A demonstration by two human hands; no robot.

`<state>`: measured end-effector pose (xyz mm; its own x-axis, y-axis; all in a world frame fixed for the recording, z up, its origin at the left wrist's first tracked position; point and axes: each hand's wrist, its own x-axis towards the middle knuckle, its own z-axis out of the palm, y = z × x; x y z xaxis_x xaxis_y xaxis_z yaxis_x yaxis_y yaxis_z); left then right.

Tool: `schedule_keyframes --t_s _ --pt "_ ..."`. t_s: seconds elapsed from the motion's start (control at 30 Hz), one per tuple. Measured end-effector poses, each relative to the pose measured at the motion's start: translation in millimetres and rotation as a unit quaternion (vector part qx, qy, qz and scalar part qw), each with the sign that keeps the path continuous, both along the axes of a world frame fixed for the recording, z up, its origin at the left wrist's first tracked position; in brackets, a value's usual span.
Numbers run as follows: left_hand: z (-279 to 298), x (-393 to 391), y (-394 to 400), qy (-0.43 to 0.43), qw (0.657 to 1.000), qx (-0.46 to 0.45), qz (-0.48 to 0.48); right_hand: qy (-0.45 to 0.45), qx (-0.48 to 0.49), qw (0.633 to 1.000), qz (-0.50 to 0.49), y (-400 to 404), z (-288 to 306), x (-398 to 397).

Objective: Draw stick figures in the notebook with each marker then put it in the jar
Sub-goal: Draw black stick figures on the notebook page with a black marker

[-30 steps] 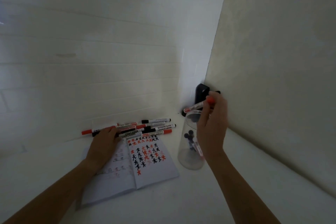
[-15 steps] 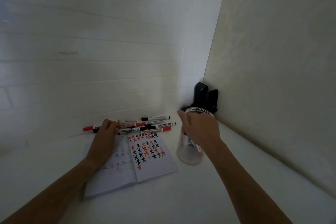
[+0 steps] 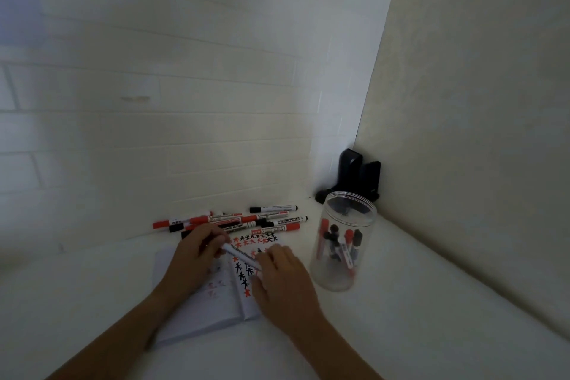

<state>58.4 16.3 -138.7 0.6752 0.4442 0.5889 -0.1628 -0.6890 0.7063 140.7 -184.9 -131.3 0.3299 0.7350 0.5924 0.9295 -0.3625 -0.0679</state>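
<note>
Markers (image 3: 339, 248) are already standing in the jar (image 3: 345, 241); at 9 o'clock of it, we are gripping another marker (image 3: 242, 257) with both hands, left (image 3: 197, 253) and right (image 3: 282, 271), over the notebook (image 3: 216, 293); many more (image 3: 246, 220) are waiting.

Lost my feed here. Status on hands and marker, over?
Left hand and right hand both grip one marker over the notebook. Jar stands open, right. Nothing in the way.

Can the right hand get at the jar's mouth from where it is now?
Probably yes. The right hand sits over the notebook, just left of the clear jar, whose mouth is open and lidless. Nothing stands between them, though that hand shares a marker with the left hand.
</note>
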Motion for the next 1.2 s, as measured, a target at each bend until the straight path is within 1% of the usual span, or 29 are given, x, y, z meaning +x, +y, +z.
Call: schedule_keyframes --t_s 0.1,0.23,0.33,0.43,0.53,0.63,0.7,0.73,0.77,0.8,0.83,0.87,0.93,1.0,1.1,1.17,1.2 --pt "-3 -5 -1 0.002 1.000 -0.003 -0.007 0.060 -0.024 0.998 -0.003 11 -21 5" --pt "2 -10 -4 0.006 0.995 -0.084 -0.043 0.088 -0.006 0.996 -0.003 16 -24 15" --pt "3 -15 -7 0.019 0.992 -0.077 -0.098 0.145 0.019 0.989 0.027 11 -24 17" --pt "6 -19 -16 0.057 0.976 -0.095 -0.187 0.205 0.024 0.977 0.061 11 -21 18" --pt "9 -19 -23 0.089 0.949 -0.166 -0.253 0.242 0.037 0.968 0.061 16 -20 14" --pt "9 -16 -25 0.106 0.931 -0.207 -0.283 0.264 0.048 0.962 0.044 20 -24 12" --pt "10 -13 -25 0.104 0.931 -0.218 -0.273 0.300 0.057 0.952 0.040 20 -22 15" --pt "11 -12 -25 0.096 0.943 -0.201 -0.246 0.311 0.055 0.948 0.045 19 -21 18" --pt "11 -10 -22 0.087 0.964 -0.155 -0.200 0.309 0.042 0.948 0.056 18 -19 19" --pt "9 -9 -19 0.081 0.982 -0.090 -0.147 0.295 0.020 0.953 0.071 17 -19 20" --pt "8 -9 -16 0.077 0.991 -0.017 -0.105 0.275 -0.004 0.958 0.084 17 -19 20" --pt "6 -8 -12 0.078 0.993 0.051 -0.076 0.255 -0.021 0.962 0.090 16 -21 19" --pt "-2 -5 -6 0.093 0.982 0.153 -0.055 0.231 -0.028 0.969 0.082 16 -22 18" --pt "-8 -2 -2 0.115 0.966 0.221 -0.065 0.219 -0.026 0.973 0.066 15 -21 19" --pt "-10 3 -2 0.139 0.949 0.270 -0.089 0.222 -0.022 0.972 0.081 12 -18 21" --pt "-6 5 -3 0.141 0.944 0.289 -0.067 0.210 -0.006 0.974 0.080 10 -13 20" --pt "-5 6 -4 0.133 0.944 0.298 -0.055 0.188 0.007 0.979 0.075 10 -12 19"
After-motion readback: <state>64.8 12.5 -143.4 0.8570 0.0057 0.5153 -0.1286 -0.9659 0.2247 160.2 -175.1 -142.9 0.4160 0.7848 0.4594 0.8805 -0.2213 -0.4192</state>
